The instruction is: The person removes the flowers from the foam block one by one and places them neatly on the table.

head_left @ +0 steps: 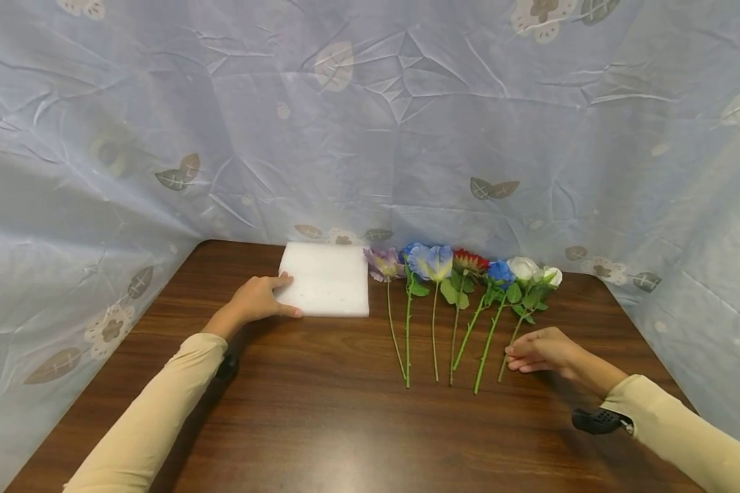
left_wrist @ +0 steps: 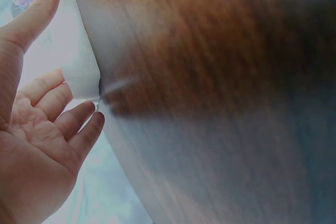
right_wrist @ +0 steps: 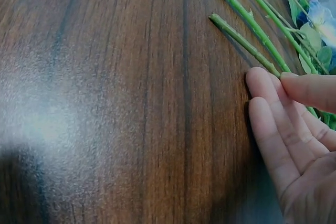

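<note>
My left hand (head_left: 255,299) is at the left side of a white foam slab (head_left: 329,277), thumb and fingers spread about its near left corner. In the left wrist view the fingertips reach the edge of the slab (left_wrist: 80,72), and the thumb lies over its white face. On the right, my right hand (head_left: 545,350) pinches the lower stem of a white artificial rose (head_left: 523,268) between thumb and fingers. The cut end of that stem (right_wrist: 239,40) sticks out past the fingertips, close over the table.
Several other artificial flowers lie side by side with stems toward me: a purple one (head_left: 385,263), a pale blue one (head_left: 432,261), a red one (head_left: 469,260) and a deep blue one (head_left: 500,272). A patterned curtain (head_left: 271,137) hangs behind the brown wooden table (head_left: 321,424).
</note>
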### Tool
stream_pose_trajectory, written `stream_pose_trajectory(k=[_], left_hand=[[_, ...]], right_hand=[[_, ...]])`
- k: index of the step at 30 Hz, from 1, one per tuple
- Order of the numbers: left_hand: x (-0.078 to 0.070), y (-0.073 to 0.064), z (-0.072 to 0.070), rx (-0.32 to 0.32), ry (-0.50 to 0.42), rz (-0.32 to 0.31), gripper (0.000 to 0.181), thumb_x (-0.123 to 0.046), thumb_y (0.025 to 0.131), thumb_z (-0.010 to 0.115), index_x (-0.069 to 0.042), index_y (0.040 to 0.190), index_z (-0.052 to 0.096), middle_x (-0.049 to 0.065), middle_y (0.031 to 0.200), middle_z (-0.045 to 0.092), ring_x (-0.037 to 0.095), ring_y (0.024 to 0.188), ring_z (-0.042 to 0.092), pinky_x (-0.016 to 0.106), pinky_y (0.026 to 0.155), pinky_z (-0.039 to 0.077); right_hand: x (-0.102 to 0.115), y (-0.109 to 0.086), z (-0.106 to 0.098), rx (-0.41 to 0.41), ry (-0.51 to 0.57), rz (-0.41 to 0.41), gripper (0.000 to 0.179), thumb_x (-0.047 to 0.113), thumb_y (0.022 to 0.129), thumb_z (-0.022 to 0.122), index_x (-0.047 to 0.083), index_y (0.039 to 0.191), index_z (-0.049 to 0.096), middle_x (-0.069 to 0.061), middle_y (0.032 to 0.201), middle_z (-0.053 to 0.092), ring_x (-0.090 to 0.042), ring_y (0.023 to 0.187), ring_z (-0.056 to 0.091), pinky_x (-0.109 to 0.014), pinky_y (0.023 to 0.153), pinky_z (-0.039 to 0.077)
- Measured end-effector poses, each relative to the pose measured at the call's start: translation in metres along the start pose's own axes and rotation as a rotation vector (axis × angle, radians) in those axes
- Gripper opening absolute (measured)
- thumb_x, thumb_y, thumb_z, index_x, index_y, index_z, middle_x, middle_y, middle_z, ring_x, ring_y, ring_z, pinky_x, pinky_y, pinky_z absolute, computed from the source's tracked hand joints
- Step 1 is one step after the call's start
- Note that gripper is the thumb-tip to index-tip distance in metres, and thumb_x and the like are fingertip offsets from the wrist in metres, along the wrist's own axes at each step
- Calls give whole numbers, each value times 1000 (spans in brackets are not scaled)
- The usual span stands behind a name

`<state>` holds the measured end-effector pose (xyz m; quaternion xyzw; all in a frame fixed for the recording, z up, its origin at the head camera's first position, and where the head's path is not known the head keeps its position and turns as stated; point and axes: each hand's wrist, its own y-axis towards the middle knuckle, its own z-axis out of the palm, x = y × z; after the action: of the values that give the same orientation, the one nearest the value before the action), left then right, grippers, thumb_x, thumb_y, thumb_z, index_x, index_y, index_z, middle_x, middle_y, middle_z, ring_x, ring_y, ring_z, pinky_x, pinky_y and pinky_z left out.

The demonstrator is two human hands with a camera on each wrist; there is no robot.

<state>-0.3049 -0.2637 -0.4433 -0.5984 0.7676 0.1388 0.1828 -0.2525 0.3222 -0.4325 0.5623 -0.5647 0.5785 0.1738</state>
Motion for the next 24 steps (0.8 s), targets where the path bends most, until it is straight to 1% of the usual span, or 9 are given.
stream_pose_trajectory(k=[7, 13, 18, 24], left_hand=[[-1, 0, 0, 2, 3, 0, 103, -60, 75, 84, -1, 151, 47, 21, 156, 42, 47, 140, 46, 58, 111, 43], [0, -1, 1, 12, 2, -2, 103, -60, 75, 83, -1, 151, 46, 21, 156, 41, 47, 141, 46, 58, 111, 43], [0, -1, 0, 3, 10, -1, 102, -59, 76, 84, -1, 151, 47, 21, 156, 42, 47, 140, 46, 58, 111, 43], [-2, 1, -1, 11, 3, -4, 103, -59, 75, 84, -2, 151, 46, 20, 157, 41, 46, 141, 45, 58, 112, 43]], right_hand=[[5, 1, 4, 11, -20, 30, 29, 15, 99, 66, -8, 115, 69, -1, 90, 78, -12, 81, 76, -30, 77, 63], [4, 0, 3, 24, -26, 36, 26, 15, 101, 63, -6, 114, 71, -1, 90, 78, -11, 81, 76, -28, 76, 62], [6, 0, 2, 21, -16, 39, 23, 15, 99, 66, -4, 111, 72, -1, 89, 78, -12, 81, 77, -29, 76, 63], [5, 1, 0, 36, -16, 41, 25, 15, 100, 64, -5, 114, 71, 0, 92, 78, -12, 83, 77, -30, 77, 63]])
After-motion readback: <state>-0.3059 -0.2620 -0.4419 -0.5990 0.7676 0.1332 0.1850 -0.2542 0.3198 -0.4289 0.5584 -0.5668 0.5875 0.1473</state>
